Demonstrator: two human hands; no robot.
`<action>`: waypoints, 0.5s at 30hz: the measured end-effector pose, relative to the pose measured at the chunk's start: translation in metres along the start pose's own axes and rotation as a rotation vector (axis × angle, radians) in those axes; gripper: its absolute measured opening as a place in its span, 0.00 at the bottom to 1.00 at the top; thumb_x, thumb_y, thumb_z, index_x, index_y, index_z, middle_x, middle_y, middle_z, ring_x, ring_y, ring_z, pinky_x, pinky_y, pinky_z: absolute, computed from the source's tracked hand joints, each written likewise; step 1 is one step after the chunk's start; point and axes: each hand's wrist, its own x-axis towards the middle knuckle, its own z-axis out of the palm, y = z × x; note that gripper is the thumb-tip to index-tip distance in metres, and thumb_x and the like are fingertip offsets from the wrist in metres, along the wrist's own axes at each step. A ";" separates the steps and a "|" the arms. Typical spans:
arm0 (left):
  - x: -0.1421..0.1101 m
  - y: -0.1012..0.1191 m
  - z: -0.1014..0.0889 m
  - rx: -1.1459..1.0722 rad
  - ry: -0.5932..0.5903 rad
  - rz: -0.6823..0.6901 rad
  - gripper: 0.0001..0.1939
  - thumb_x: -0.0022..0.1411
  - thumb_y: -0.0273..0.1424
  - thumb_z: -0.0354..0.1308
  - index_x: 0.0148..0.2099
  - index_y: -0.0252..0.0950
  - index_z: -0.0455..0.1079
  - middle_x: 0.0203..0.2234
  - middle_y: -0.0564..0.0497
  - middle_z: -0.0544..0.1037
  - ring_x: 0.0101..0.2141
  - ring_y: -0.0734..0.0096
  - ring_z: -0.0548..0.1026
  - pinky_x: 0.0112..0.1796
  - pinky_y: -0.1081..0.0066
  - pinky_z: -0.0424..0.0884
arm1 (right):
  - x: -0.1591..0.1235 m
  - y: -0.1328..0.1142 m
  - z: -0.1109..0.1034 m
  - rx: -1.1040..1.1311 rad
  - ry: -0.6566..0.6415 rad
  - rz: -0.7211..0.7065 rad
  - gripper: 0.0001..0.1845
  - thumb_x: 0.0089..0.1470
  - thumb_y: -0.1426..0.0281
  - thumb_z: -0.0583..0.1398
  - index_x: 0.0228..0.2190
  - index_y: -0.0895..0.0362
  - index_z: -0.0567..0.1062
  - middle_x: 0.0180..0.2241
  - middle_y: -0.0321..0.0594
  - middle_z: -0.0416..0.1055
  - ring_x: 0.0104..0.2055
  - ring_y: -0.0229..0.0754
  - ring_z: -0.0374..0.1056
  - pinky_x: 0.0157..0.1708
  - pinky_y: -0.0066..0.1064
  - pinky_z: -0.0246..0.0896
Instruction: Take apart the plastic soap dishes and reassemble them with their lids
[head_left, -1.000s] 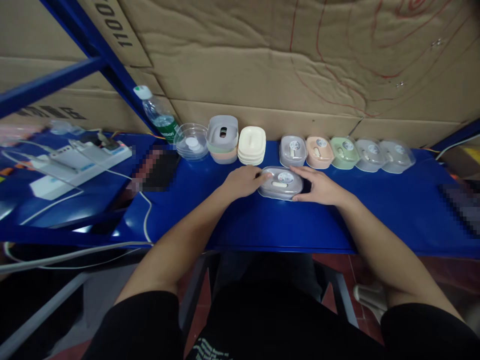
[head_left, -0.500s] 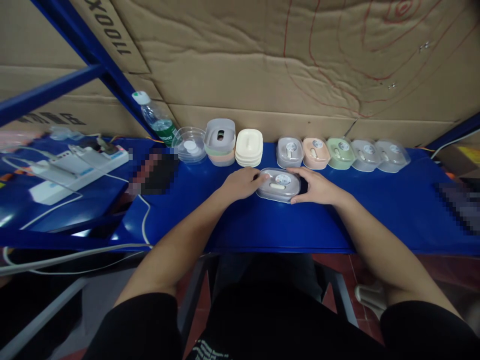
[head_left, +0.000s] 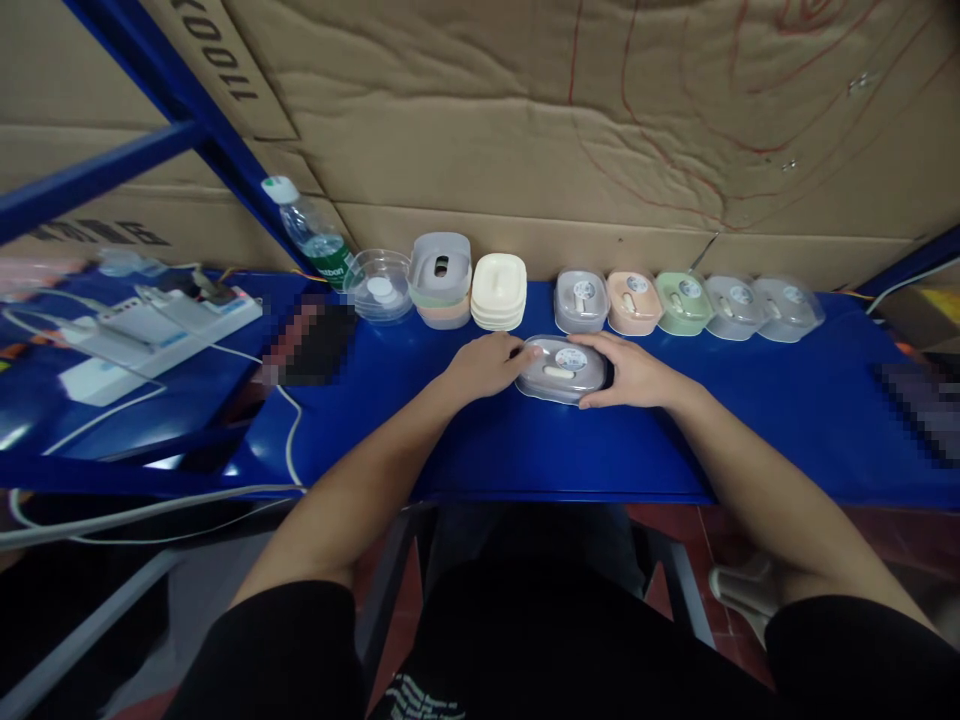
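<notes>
A grey lidded plastic box (head_left: 564,385) with a clear cover, a round label and a small white handle lies on the blue table in front of me. My left hand (head_left: 486,365) holds its left end, thumb on top of the cover. Around the right end curve the fingers and thumb of my right hand (head_left: 634,372), with a dark gap next to the palm. Behind the box stand similar lidded boxes in a row: a grey one (head_left: 581,302), a pink one (head_left: 632,303), a green one (head_left: 683,305) and more grey ones (head_left: 736,308).
Stacked cream lids (head_left: 499,290), stacked coloured box bodies (head_left: 441,275) and clear covers (head_left: 379,285) stand at the back left beside a water bottle (head_left: 319,245). Further left lie a power strip (head_left: 165,335) and cables. A cardboard wall (head_left: 450,150) rises behind.
The grey box has shifted very slightly right between my hands. Both hands keep nearly the same hold, and the other boxes stay in place.
</notes>
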 end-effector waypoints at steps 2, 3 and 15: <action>0.000 0.000 0.001 0.013 0.002 0.002 0.31 0.77 0.52 0.41 0.44 0.38 0.79 0.46 0.40 0.83 0.48 0.53 0.80 0.47 0.58 0.72 | -0.001 0.001 0.000 -0.003 -0.007 0.006 0.62 0.42 0.44 0.77 0.73 0.49 0.65 0.69 0.52 0.68 0.68 0.68 0.69 0.67 0.64 0.66; 0.001 -0.001 0.001 0.021 0.005 0.004 0.31 0.78 0.51 0.40 0.44 0.38 0.79 0.46 0.40 0.83 0.48 0.53 0.80 0.47 0.58 0.73 | -0.001 0.002 0.000 -0.004 -0.005 0.003 0.62 0.43 0.44 0.77 0.73 0.49 0.64 0.70 0.52 0.68 0.68 0.68 0.69 0.67 0.64 0.65; -0.003 0.006 0.005 0.035 0.036 -0.007 0.35 0.79 0.53 0.37 0.53 0.39 0.81 0.49 0.39 0.82 0.51 0.50 0.80 0.50 0.55 0.74 | -0.002 -0.015 0.005 -0.100 0.071 -0.214 0.43 0.60 0.45 0.68 0.71 0.41 0.68 0.73 0.44 0.64 0.74 0.65 0.62 0.71 0.66 0.59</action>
